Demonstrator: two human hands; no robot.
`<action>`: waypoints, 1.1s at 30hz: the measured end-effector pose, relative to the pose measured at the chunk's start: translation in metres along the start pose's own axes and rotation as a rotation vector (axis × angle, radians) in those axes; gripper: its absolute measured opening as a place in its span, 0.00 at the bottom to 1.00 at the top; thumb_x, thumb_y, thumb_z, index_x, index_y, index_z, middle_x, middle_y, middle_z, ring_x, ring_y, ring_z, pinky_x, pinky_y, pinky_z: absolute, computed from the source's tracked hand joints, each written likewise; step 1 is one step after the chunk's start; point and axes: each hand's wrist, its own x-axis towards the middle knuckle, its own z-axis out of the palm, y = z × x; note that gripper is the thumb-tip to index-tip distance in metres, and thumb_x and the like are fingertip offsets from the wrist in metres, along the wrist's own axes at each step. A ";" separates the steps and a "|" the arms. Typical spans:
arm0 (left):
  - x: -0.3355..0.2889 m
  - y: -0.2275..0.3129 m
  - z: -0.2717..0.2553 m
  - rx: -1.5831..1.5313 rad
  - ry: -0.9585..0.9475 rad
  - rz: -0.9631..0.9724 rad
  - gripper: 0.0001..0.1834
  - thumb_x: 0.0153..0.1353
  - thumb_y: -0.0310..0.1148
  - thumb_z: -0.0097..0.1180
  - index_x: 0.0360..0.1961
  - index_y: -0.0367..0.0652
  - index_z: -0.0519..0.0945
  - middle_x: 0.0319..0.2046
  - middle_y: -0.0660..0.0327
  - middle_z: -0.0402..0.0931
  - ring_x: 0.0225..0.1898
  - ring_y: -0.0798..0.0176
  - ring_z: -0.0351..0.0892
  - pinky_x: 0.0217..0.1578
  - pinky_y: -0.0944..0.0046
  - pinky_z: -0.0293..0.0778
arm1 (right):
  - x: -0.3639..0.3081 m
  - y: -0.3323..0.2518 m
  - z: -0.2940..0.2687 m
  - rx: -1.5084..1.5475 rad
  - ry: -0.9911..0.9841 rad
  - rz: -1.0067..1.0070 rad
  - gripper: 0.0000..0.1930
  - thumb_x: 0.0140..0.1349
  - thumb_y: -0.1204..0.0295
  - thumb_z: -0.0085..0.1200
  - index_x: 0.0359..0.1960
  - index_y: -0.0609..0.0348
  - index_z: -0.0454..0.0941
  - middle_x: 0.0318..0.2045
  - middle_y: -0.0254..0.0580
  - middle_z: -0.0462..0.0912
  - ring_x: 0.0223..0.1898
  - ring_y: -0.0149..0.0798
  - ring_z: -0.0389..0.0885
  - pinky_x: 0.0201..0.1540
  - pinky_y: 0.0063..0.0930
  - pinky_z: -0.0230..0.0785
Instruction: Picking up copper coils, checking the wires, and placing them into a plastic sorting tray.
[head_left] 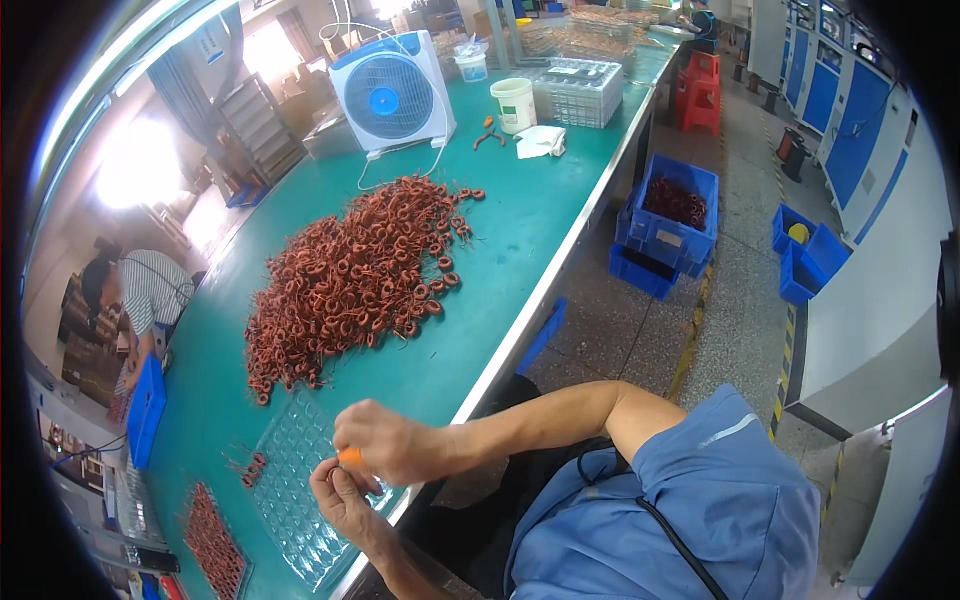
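Note:
My right hand (385, 440) is closed around a small orange piece (350, 457), only part of which shows between the fingers. Just below it, my left hand (350, 503) is pinched, its fingertips close to the orange piece; whatever sits in them is hidden. Both hands are over the near edge of a clear plastic tray (305, 510) with rows of round pockets. Beyond them, a large heap of reddish-brown ring coils (345, 275) with thin wire leads lies on the green tabletop (490, 250). A few loose coils (254, 470) rest by the tray's left side.
A tray filled with coils (213, 540) lies at the lower left. Farther back are a blue-and-white fan (388, 98), a white bucket (514, 107), a white cloth (541, 142) and red-handled pliers (489, 138). Blue crates (665, 215) stand on the floor. Another person (150, 290) works at the left.

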 end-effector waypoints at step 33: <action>-0.020 0.011 -0.010 0.100 0.048 0.100 0.12 0.68 0.28 0.50 0.51 0.36 0.70 0.24 0.64 0.73 0.24 0.73 0.72 0.26 0.71 0.70 | 0.011 -0.015 -0.018 0.635 -0.295 0.984 0.20 0.71 0.60 0.48 0.32 0.66 0.81 0.19 0.33 0.78 0.19 0.23 0.74 0.21 0.16 0.65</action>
